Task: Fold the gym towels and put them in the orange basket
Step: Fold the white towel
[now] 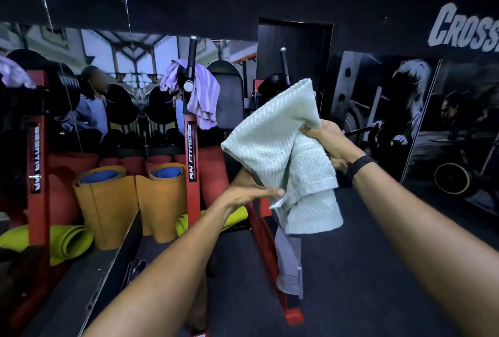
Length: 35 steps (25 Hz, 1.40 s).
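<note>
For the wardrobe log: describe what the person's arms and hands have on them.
Both forearms are bare, with no sleeves or gloves showing. The right hand has a dark band around its wrist. The left hand shows no ring, watch or band.

A single wide-angle view from a camera worn on a person's head, looking forward and slightly down. Both forearms reach in from the bottom edge, at 6 and 4 o'clock, toward the centre. The left hand (244, 193) and right hand (333, 145) meet close to the lens on a towel (280, 153). A red rack (192, 153) stands near at 10 o'clock, a mirror (121, 88) farther behind it. Edges bend from lens distortion. No second view shares the scene.
</note>
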Each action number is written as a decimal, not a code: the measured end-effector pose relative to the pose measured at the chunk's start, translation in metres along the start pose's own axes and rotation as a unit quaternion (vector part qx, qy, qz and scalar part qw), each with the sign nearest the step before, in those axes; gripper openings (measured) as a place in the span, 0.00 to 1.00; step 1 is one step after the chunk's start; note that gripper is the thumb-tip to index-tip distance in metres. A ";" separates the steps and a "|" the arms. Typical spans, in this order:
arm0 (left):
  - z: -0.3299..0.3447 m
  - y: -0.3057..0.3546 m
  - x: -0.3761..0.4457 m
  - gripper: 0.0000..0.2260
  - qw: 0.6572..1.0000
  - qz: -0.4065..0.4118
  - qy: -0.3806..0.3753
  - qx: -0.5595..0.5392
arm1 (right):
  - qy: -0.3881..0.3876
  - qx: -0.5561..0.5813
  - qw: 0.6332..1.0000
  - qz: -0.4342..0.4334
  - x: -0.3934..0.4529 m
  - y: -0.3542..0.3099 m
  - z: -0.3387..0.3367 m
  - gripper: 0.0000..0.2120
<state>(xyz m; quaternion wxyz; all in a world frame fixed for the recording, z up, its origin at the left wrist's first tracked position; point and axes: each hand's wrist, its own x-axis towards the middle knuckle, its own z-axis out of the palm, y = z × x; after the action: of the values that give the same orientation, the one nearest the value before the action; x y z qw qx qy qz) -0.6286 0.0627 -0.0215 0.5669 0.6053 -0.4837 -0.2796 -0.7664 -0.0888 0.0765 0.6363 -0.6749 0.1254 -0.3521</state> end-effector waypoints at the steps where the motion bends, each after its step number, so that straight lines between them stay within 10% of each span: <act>1: 0.003 0.003 0.003 0.22 1.000 -0.003 0.007 0.000 | 0.013 -0.009 1.000 0.011 -0.001 -0.001 -0.001 0.03; 6: -0.011 0.013 0.019 0.18 0.987 0.026 0.092 -0.131 | -0.060 0.039 0.992 0.100 -0.005 -0.005 -0.027 0.15; 15: -0.045 0.031 0.027 0.15 0.984 0.080 0.113 -0.114 | -0.051 -0.389 0.917 -0.071 -0.012 0.013 -0.043 0.08; 23: -0.049 0.051 0.021 0.15 0.984 0.087 0.097 -0.121 | -0.009 -0.085 0.996 -0.027 -0.019 0.025 -0.028 0.04; 29: -0.045 0.053 0.024 0.17 0.979 0.110 0.124 -0.116 | -0.095 -0.196 0.973 0.072 -0.022 0.057 -0.018 0.22; 35: -0.085 0.047 0.019 0.15 0.990 0.064 0.045 0.115 | -0.060 -0.213 0.975 -0.008 -0.019 0.036 -0.028 0.10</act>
<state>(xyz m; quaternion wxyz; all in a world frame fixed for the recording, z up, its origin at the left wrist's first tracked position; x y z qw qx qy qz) -0.5583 0.0863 0.0445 0.5311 0.6463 -0.5248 -0.1576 -0.7878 -0.1037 0.0346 0.4813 -0.8160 0.1539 -0.2808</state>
